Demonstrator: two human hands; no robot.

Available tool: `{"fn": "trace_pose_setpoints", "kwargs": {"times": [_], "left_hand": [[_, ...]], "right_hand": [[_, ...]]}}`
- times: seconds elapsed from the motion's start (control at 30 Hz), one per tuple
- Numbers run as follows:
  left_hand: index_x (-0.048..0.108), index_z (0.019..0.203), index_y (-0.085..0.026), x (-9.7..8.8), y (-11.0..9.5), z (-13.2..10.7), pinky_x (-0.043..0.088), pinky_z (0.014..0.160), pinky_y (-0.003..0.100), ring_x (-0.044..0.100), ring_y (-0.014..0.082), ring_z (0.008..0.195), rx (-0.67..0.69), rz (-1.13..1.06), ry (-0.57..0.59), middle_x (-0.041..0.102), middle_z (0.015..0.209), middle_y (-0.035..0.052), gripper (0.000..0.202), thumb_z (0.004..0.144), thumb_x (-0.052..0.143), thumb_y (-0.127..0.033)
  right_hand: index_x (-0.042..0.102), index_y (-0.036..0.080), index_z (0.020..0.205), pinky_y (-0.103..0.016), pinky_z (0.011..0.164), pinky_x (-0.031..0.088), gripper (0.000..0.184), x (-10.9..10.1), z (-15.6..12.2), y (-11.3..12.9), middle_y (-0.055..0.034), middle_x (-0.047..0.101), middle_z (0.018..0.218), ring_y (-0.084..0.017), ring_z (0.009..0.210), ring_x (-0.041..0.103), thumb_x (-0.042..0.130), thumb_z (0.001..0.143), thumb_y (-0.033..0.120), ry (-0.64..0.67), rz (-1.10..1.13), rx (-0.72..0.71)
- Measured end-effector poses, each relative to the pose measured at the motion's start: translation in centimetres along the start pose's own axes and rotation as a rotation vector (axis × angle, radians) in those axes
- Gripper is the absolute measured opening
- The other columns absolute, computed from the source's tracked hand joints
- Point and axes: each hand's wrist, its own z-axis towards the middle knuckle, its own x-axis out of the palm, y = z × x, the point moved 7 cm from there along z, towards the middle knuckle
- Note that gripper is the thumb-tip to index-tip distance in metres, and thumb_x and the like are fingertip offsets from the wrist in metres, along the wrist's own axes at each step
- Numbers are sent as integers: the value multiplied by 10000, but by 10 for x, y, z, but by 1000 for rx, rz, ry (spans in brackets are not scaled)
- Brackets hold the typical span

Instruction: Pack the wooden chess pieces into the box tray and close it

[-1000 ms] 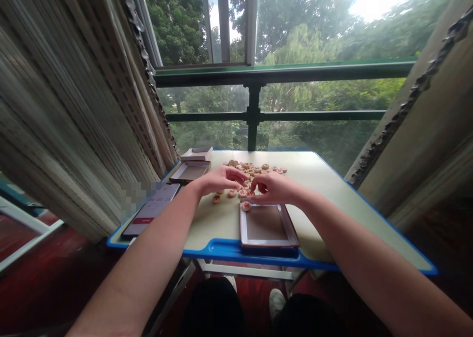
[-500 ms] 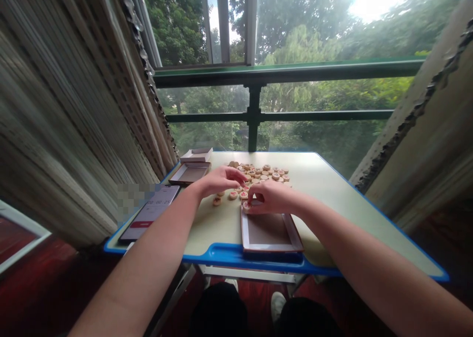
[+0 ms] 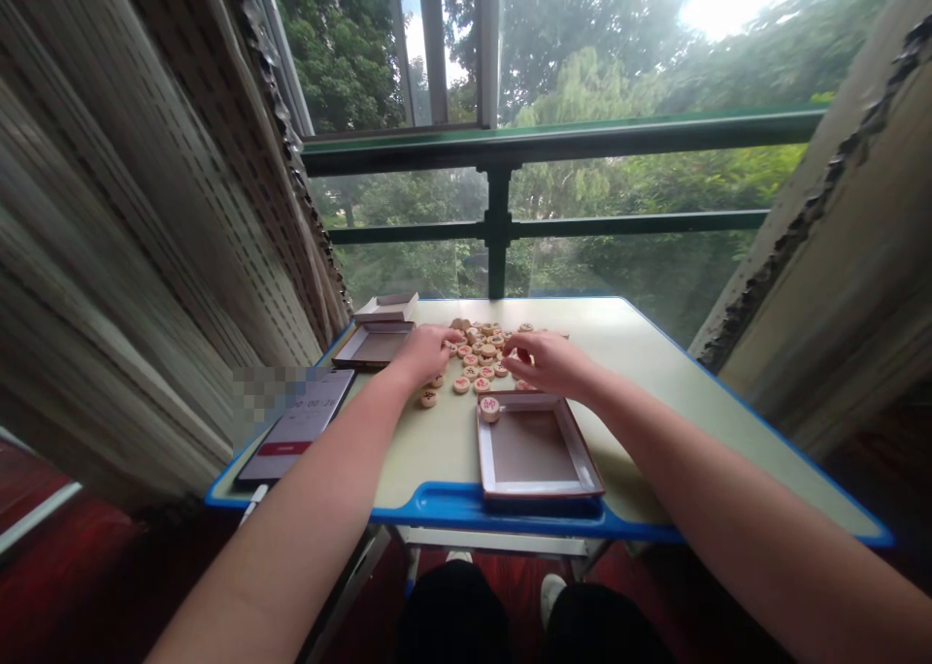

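Several round wooden chess pieces (image 3: pixel 483 345) with red markings lie scattered at the far middle of a pale table (image 3: pixel 641 373). My left hand (image 3: pixel 422 351) rests on the left side of the pile, fingers curled over pieces. My right hand (image 3: pixel 548 361) hovers over the pile's right side, fingers bent in a pinch; what they hold is hidden. A shallow brown tray (image 3: pixel 537 448) with a white rim sits near the front edge. One piece (image 3: pixel 490 409) lies in its far left corner.
A phone (image 3: pixel 297 423) with a timer screen lies at the table's left front. An open box tray (image 3: pixel 374 345) and a white lid (image 3: pixel 387 307) sit at the far left. Curtains hang on both sides. A green window railing (image 3: pixel 553 144) runs behind the table.
My right hand left the tray's far left corner, where a piece now lies, and moved back to the pile. My left hand shifted slightly left on the pieces.
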Motion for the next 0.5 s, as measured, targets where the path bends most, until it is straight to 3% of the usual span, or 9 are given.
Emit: {"fn": "trace_pose_setpoints", "kwargs": {"times": [0.1, 0.23, 0.37, 0.5], "left_hand": [[714, 900, -189, 8, -2, 2, 386, 962, 327, 569, 222, 1001, 71, 17, 44, 681, 982, 63, 324, 692, 493, -77], [664, 1047, -199, 22, -11, 2, 324, 1023, 322, 507, 218, 1115, 110, 17, 138, 634, 1132, 56, 342, 750, 502, -148], [612, 1134, -234, 31, -23, -2, 281, 1048, 323, 446, 214, 1188, 165, 62, 233, 594, 1208, 29, 350, 810, 480, -244], [643, 1072, -221, 32, -33, -4, 354, 984, 313, 516, 219, 1100, 234, 114, 250, 629, 1127, 59, 316, 805, 515, -329]], "right_hand": [[671, 190, 963, -316, 737, 399, 242, 3, 6, -12, -87, 657, 943, -209, 869, 522, 482, 837, 277, -96, -48, -13], [628, 224, 1112, -406, 915, 371, 310, 22, 11, -13, -68, 600, 1183, -239, 1045, 480, 455, 864, 293, -49, -23, -118], [634, 197, 1106, -379, 971, 351, 314, 33, 13, -13, -69, 625, 1139, -222, 1103, 479, 429, 877, 268, 10, 21, -135], [644, 184, 1081, -330, 915, 394, 298, 27, 13, -20, -84, 646, 1062, -209, 1055, 530, 469, 840, 203, -14, 19, -27]]}}
